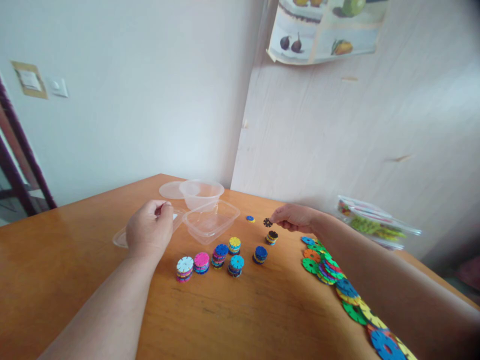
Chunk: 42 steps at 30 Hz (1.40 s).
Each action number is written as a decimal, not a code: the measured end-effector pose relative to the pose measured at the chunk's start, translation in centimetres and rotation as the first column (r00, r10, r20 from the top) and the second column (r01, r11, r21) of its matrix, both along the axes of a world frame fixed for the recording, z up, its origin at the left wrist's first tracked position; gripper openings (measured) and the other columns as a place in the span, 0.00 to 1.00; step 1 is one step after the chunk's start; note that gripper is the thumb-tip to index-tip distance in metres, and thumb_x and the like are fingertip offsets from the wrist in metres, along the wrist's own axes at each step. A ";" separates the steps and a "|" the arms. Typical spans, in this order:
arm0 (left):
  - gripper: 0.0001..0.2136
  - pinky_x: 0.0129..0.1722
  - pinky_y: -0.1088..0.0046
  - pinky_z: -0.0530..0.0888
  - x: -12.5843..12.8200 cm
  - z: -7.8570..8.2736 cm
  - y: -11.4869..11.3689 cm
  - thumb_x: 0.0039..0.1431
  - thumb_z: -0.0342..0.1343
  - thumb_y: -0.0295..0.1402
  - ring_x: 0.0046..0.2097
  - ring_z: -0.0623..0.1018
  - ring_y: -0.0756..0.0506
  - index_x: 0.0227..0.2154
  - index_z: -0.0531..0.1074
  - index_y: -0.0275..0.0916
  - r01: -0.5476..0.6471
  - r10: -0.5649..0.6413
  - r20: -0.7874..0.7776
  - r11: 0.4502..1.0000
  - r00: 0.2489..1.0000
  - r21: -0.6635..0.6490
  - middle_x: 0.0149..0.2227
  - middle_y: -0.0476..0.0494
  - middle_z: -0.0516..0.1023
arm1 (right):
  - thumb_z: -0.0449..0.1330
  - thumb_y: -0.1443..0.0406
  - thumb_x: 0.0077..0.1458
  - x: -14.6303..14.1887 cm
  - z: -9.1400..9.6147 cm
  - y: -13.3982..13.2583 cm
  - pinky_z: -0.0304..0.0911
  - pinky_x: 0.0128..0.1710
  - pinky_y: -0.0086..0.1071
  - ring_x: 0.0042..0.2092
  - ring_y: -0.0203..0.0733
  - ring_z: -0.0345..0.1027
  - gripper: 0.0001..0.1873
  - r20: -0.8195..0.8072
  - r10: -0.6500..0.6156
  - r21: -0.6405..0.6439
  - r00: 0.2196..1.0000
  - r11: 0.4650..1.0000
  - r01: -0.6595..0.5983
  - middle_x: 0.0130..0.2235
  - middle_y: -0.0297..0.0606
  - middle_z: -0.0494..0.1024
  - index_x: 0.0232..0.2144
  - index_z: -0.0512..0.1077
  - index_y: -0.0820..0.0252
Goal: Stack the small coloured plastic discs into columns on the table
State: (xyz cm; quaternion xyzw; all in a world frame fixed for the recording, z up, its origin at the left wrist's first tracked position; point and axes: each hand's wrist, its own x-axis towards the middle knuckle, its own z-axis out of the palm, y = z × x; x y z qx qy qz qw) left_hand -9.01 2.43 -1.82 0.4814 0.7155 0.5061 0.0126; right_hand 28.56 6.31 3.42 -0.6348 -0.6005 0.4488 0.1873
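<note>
My right hand pinches a small black toothed disc just above a short stack of discs topped in black. My left hand is curled into a loose fist near a clear plastic lid; what its fingers hold, if anything, is hidden. Several small stacks of coloured discs stand in a row on the wooden table between my hands. A single blue disc lies flat by itself.
A clear square container, a clear round bowl and a round lid sit at the back. A loose spread of coloured discs runs along my right forearm. A plastic bag with more pieces lies at the far right.
</note>
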 end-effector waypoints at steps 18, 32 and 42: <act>0.14 0.33 0.68 0.66 0.1 0.3 -0.3 0.59 0.49 0.44 0.34 0.75 0.42 0.34 0.77 0.43 0.007 -0.007 -0.006 1.000 1.000 -0.019 0.31 0.45 0.79 | 0.66 0.60 0.49 1.0 -0.7 -0.1 0.43 0.18 0.26 0.21 0.29 0.51 0.14 0.239 -0.043 0.080 0.970 0.997 0.024 0.19 0.28 0.63 0.21 0.65 0.60; 0.14 0.32 0.70 0.66 0.0 -0.1 -0.2 0.59 0.50 0.45 0.34 0.76 0.44 0.34 0.77 0.43 0.015 -0.015 -0.010 1.000 1.000 -0.003 0.32 0.47 0.80 | 0.70 0.61 0.47 -5.6 -3.2 6.7 0.56 0.25 0.26 0.29 0.36 0.66 0.11 0.493 0.037 0.192 0.869 0.970 -0.150 0.27 0.36 0.76 0.28 0.75 0.61; 0.14 0.32 0.70 0.66 0.1 0.0 -0.2 0.59 0.49 0.44 0.34 0.76 0.44 0.34 0.77 0.43 0.016 -0.016 -0.018 1.000 1.000 0.003 0.32 0.46 0.80 | 0.69 0.61 0.47 -4.9 -2.8 5.5 0.50 0.21 0.27 0.25 0.33 0.61 0.11 0.416 0.014 0.175 0.909 0.980 -0.096 0.24 0.33 0.72 0.25 0.71 0.61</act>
